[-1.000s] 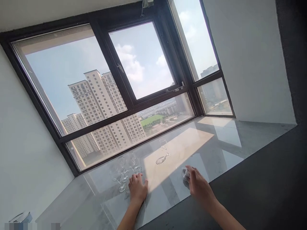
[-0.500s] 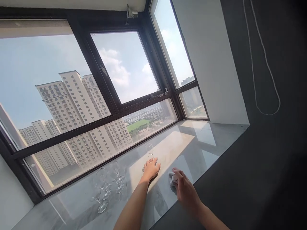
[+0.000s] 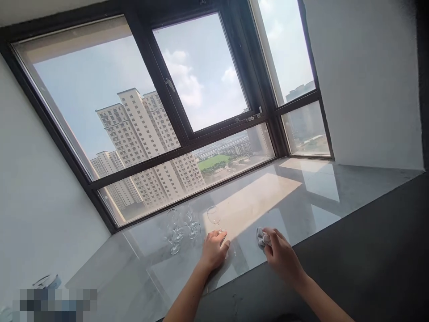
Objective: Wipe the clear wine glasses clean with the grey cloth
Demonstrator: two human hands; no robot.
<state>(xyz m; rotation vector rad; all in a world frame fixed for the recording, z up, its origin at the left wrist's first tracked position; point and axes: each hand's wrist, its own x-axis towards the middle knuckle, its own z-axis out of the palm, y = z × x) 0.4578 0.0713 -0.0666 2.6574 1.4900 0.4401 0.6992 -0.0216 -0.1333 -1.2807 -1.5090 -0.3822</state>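
Observation:
My left hand (image 3: 214,250) rests on the marble sill (image 3: 301,201) with its fingers closed round the foot and stem of an upright clear wine glass (image 3: 213,215). The glass bowl stands above my knuckles. My right hand (image 3: 281,255) is closed on a small crumpled grey cloth (image 3: 262,237) that presses on the sill to the right of the glass. A cluster of several other clear wine glasses (image 3: 179,226) stands just left of my left hand, near the window.
A large dark-framed window (image 3: 187,143) runs along the back of the sill, with tower blocks outside. A white wall (image 3: 365,85) closes the sill on the right. A dark surface (image 3: 351,259) lies in front of the sill.
My left hand went from flat on the sill near the glass cluster to the single glass further right and gripped its base. That glass now stands closer to the cluster. The cloth hand barely shifted.

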